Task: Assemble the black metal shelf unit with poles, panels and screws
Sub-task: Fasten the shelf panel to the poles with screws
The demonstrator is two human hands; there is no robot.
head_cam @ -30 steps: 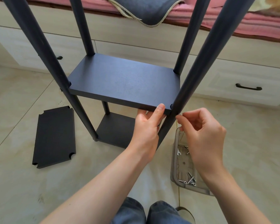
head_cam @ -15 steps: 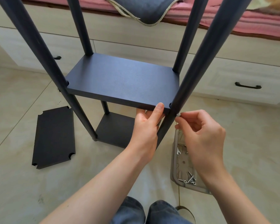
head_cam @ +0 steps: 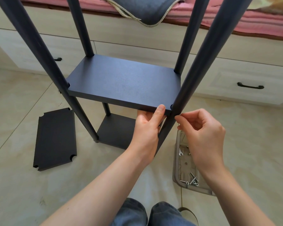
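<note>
open floor left of near-left pole [head_cam: 39, 51]; spare panel [head_cam: 55, 138] there

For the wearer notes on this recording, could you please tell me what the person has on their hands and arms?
Both the left hand and the right hand are bare: no gloves, rings or watch show. The forearms are uncovered, with no sleeve in view.

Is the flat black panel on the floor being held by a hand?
No, the loose panel lies alone on the floor while the left hand grips the middle shelf.
</note>
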